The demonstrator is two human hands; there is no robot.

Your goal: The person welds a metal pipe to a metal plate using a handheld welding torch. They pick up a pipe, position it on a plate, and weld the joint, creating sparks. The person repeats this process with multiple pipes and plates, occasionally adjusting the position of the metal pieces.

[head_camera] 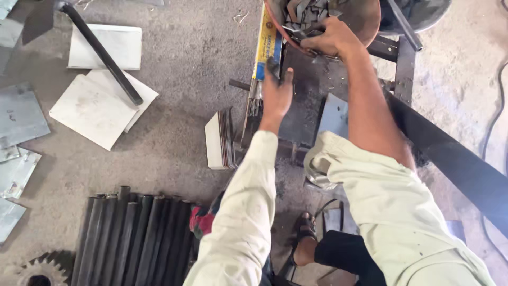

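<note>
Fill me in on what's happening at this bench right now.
A person in a pale long-sleeved shirt works over a dark metal work stand on a gritty concrete floor. The right hand reaches into a round rusty metal bowl of small grey metal offcuts and grips some at the rim. The left hand hangs open above the stand, beside a yellow box of welding rods. A row of dark steel tubes and pale flat sheets lie on the floor.

My right hand (328,37) covers some scrap pieces; the rusty bowl (365,21) is cut off by the top edge.
</note>
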